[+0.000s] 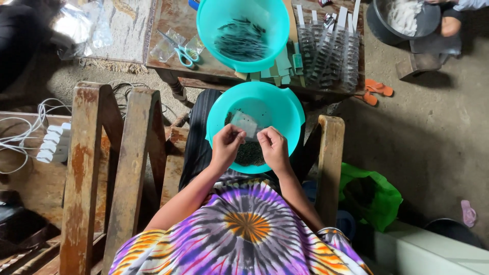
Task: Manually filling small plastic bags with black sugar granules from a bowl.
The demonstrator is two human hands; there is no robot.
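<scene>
Head view, left hand: we see its fingers pinched on the small clear packet.
Right hand: fingers closed on the packet's other edge.
Packet: held over our lap's turquoise basin of dark bits.

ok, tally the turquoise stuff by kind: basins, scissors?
Turquoise basins: 2, one on the lap, one on the table
Turquoise-handled scissors: 1
Total: 3
</scene>
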